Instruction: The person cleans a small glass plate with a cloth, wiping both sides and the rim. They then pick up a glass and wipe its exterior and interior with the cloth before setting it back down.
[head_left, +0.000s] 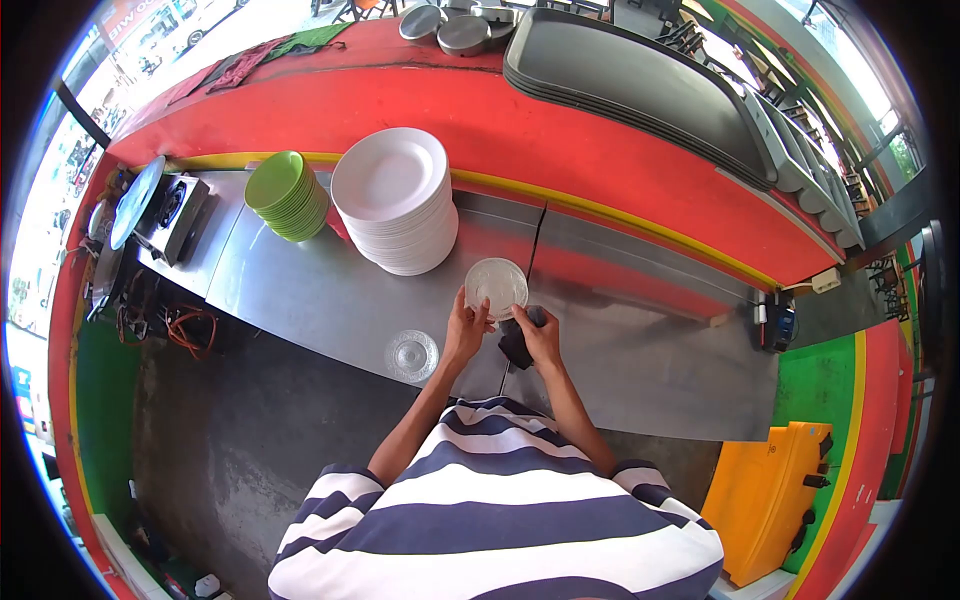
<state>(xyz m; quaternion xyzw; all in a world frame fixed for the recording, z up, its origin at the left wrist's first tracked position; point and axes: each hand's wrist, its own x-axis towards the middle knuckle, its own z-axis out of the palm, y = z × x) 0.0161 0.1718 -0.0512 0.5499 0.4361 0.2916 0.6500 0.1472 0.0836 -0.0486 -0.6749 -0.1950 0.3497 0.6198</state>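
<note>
A small see-through glass saucer [497, 284] is tilted up over the steel counter. My left hand [466, 328] grips its lower left edge, with fingertips over the rim. At the lower right edge, my right hand [540, 335] touches the same saucer with its fingers and also has a bunched black cloth [515, 350] in its grasp. The cloth hangs below the saucer, partly hidden by the fingers. Left of my left forearm, a second glass saucer [412, 356] with a ridged pattern lies on the counter's front edge.
Behind my hands stand a tall stack of white plates [392, 180] and a stack of green bowls [277, 190]. A gas stove [172, 218] sits at far left. Large grey trays [640, 90] and metal tins [463, 35] rest on the red ledge [480, 125]. An orange box [765, 500] stands lower right.
</note>
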